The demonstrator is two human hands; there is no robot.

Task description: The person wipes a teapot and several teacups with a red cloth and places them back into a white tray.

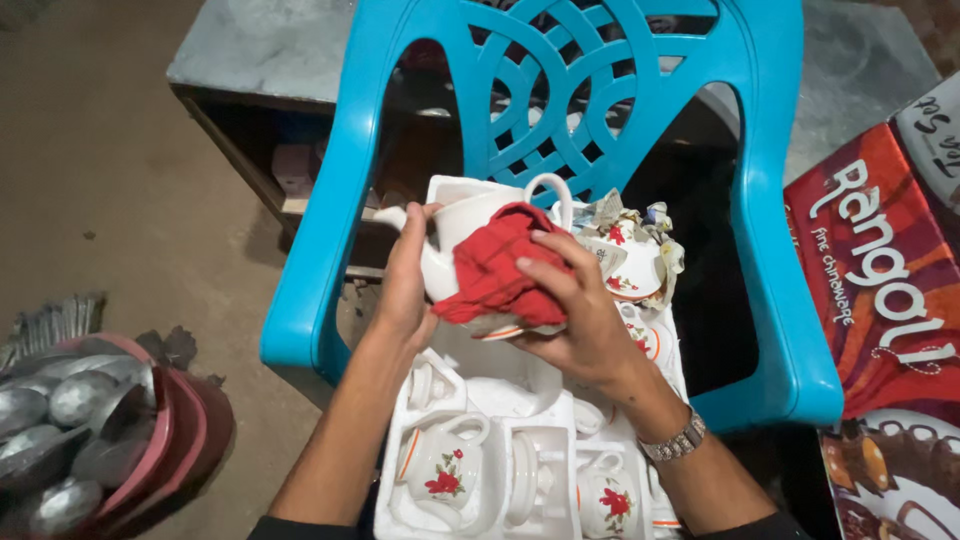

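Observation:
My left hand (405, 280) grips a white teapot (462, 222) by its spout side, lifted above a white foam tray (475, 390). My right hand (580, 315) presses a red cloth (495, 270) against the teapot's body. The tray lies on a blue plastic chair (590, 90) and holds white cups with red flowers (445, 468), some still in paper wrapping (630, 225).
A red printed cardboard box (880, 270) stands at the right. At the lower left, a pink basin (150, 440) holds several metal spoons and ladles. A dark wooden table (270, 60) with a grey top stands behind the chair. The floor is bare earth.

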